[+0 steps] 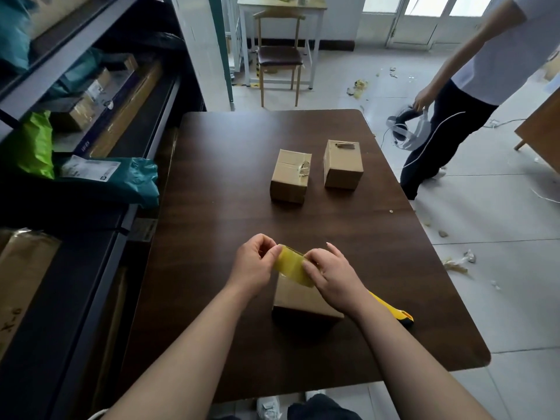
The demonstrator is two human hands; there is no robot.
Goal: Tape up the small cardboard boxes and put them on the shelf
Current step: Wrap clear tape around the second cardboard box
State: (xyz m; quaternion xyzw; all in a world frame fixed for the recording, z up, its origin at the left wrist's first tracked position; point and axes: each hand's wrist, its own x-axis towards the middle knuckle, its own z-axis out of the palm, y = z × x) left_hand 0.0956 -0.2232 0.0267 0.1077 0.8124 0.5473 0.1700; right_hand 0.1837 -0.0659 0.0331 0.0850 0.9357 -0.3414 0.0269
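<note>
A small cardboard box [298,300] sits near the front of the dark table [230,183], partly under my hands. Above it I hold a roll of yellowish tape [292,265]. My left hand [254,262] pinches the roll's left end and my right hand [331,275] grips its right side. Two more small cardboard boxes stand farther back: the left one [291,177] has ragged tape on top, the right one [343,163] stands taller.
A yellow utility knife [394,310] lies right of the near box. Dark shelves [100,225] with parcels and bags line the left side. Another person [463,95] stands at the table's far right, holding cables. A chair [280,59] stands beyond the table. Scraps litter the floor.
</note>
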